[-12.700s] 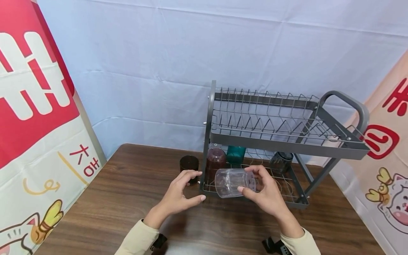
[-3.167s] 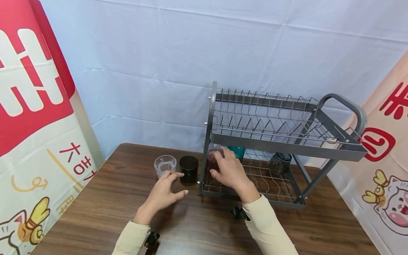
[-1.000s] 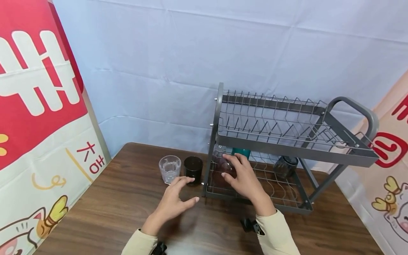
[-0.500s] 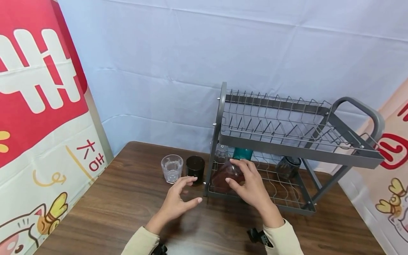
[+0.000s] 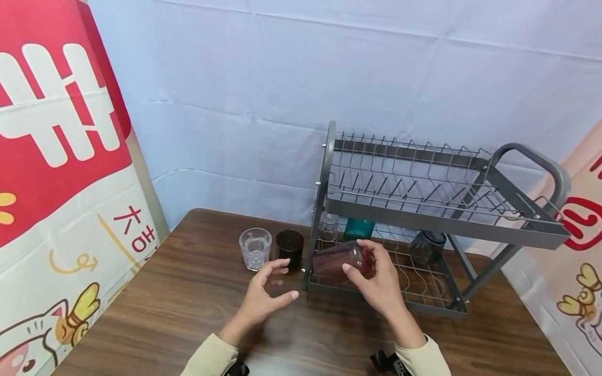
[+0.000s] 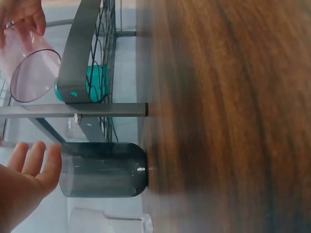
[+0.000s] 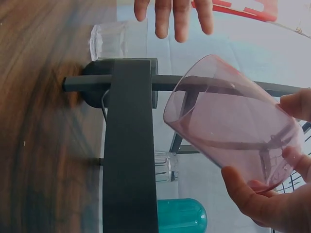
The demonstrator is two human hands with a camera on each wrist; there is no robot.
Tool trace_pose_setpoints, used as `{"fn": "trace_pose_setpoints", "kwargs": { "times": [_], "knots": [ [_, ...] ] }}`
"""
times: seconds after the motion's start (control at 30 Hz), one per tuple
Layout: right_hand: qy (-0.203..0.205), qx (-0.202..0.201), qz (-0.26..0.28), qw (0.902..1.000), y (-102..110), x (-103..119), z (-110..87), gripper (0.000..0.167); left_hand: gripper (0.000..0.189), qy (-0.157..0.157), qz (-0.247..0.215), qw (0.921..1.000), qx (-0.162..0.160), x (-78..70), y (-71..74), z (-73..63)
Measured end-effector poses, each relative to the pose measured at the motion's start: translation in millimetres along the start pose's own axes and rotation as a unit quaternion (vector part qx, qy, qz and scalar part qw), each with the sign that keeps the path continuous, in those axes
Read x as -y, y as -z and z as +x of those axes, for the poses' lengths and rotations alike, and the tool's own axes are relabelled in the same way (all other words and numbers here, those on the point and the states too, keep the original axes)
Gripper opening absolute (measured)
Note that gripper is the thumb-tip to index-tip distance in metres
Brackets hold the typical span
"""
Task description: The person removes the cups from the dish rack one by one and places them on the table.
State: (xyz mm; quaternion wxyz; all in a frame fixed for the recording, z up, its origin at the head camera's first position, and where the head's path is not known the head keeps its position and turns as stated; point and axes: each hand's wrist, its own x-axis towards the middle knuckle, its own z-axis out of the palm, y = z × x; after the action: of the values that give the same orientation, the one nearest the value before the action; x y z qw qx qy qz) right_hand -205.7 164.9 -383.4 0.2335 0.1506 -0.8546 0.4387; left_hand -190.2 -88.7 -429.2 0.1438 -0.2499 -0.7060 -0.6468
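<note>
My right hand [image 5: 383, 282] grips a pink tinted drinking glass [image 5: 340, 262] near its base, fingers and thumb on opposite sides. The glass lies tilted in the air at the front left of the rack's lower tier, its mouth towards the left. In the right wrist view the see-through pink glass [image 7: 233, 121] shows thumb and fingers round its bottom end. My left hand [image 5: 261, 297] is held above the table with fingers apart, holding nothing. Just beyond its fingertips stands a dark glass [image 5: 289, 246], upright, and left of that a clear glass [image 5: 255, 249], also upright.
A grey two-tier dish rack [image 5: 442, 222] stands on the brown wooden table [image 5: 188, 292]. Its lower tier holds a small clear glass [image 5: 328, 228], a teal glass [image 5: 359, 228] and a dark grey glass [image 5: 427, 246]. The rack's left post [image 5: 321, 209] rises beside the pink glass.
The clear glass, earlier in my right hand, now stands left of the dark glass. My right hand has since gripped the pink glass, drawn it forward and tipped it sideways. The left hand stays open.
</note>
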Motion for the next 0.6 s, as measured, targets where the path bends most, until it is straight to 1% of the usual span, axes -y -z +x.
{"fn": "trace_pose_setpoints", "kwargs": {
  "times": [0.17,0.33,0.47,0.6],
  "knots": [
    [-0.031,0.013,0.030,0.9990,1.9,0.9,-6.6,0.054,0.059,-0.012,-0.016,0.9998,0.009,1.1,-1.3,-1.5],
    [-0.049,0.025,0.066,0.9963,-0.8,2.8,-12.1,0.052,0.060,-0.008,-0.037,0.9992,0.014,1.3,-4.0,-0.3],
    [-0.058,0.026,0.109,0.9920,-6.0,2.9,-13.9,0.050,0.061,-0.007,-0.047,0.9988,0.016,1.3,-6.4,2.3],
    [-0.061,0.026,0.162,0.9846,-11.3,2.9,-16.2,0.049,0.062,-0.007,-0.057,0.9982,0.019,2.1,-7.7,3.4]
  ]
}}
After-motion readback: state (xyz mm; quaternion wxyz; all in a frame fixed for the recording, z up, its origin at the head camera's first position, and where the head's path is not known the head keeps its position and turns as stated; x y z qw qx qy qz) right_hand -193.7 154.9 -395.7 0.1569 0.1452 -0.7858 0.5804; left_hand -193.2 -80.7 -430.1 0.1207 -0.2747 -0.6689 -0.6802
